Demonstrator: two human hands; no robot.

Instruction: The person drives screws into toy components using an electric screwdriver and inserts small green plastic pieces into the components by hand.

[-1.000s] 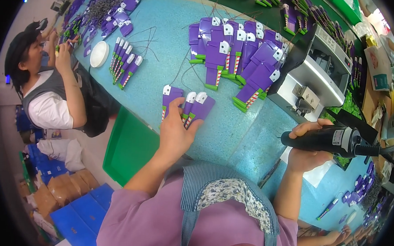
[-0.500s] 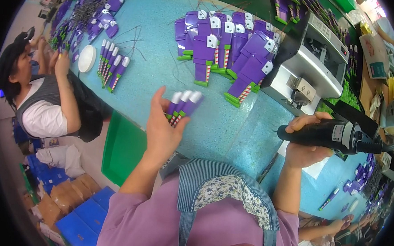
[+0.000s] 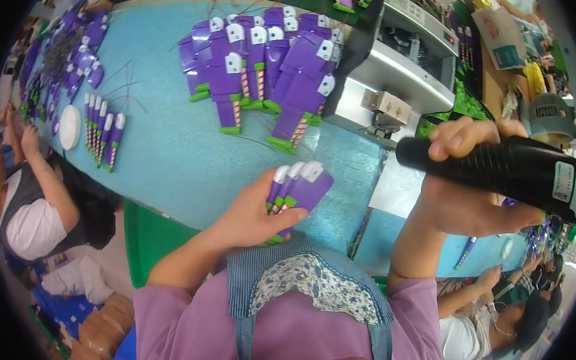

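Note:
My left hand (image 3: 250,214) is closed around a small fanned bunch of purple plastic pieces (image 3: 310,189) with white tips and green ends, held in front of my apron. Its thumb presses across the lower part of the bunch. My right hand (image 3: 462,205) grips a thick black cylindrical power tool (image 3: 497,170), which looks like an electric screwdriver, raised at the right with its narrower end toward the left. The tool is apart from the pieces. Beyond my hands, overlapping purple assemblies (image 3: 225,82) with white tops and striped, green-footed legs lie on the blue table (image 3: 164,173).
A grey metal machine (image 3: 354,105) stands right of the assemblies. Loose purple legs (image 3: 101,131) lie in a row beside a white dish (image 3: 70,127) at the left. White paper (image 3: 397,186) lies near the tool. A green bin (image 3: 138,244) sits below the table edge; co-workers flank both sides.
The view has swung, so the table things sit further left. My left hand has drawn the bunch nearer my body and turned it. My right hand has lifted the black tool closer to the camera.

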